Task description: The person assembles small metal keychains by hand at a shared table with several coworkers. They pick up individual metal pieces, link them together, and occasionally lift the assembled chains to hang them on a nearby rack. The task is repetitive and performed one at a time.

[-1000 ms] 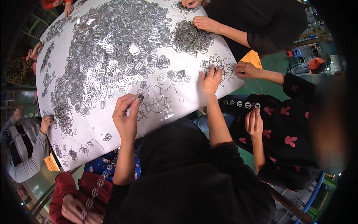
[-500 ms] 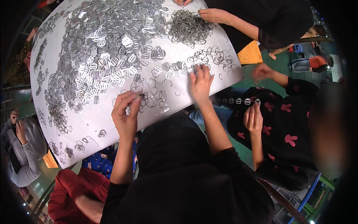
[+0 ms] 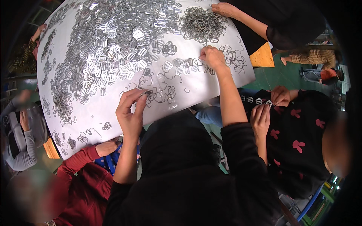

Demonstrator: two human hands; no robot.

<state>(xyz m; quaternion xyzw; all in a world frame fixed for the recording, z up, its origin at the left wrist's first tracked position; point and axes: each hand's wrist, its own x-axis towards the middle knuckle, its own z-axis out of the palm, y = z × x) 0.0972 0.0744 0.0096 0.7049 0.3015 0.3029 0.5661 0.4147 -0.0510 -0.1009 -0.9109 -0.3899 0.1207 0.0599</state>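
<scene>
My left hand (image 3: pixel 130 113) is raised over the near part of the white table (image 3: pixel 181 103). Its thumb and index finger pinch a small dark metal piece (image 3: pixel 147 93), whose exact shape I cannot make out. Loose bent wire hooks (image 3: pixel 167 92) lie just beyond it. Farther right, my right hand (image 3: pixel 214 58) bends down to the tabletop, its fingertips drawn together. They touch down at the end of a row of flat slotted metal buckles (image 3: pixel 186 64), beside scattered wire hooks (image 3: pixel 235 60). Whatever lies between those fingertips is hidden.
A broad heap of shiny slotted buckles (image 3: pixel 117 49) covers the table's middle. A round pile of wire hooks (image 3: pixel 203 24) stands at the far right, by a co-worker's hand (image 3: pixel 226 9). At right, another person's hands (image 3: pixel 266 109) hold a string of buckles (image 3: pixel 250 99). A red-sleeved arm (image 3: pixel 86 154) reaches in at lower left.
My right hand's spread fingers have drawn together over the row's end. My left hand keeps its pinch. The co-worker at right has brought both hands together; the red-sleeved arm has moved up to the table.
</scene>
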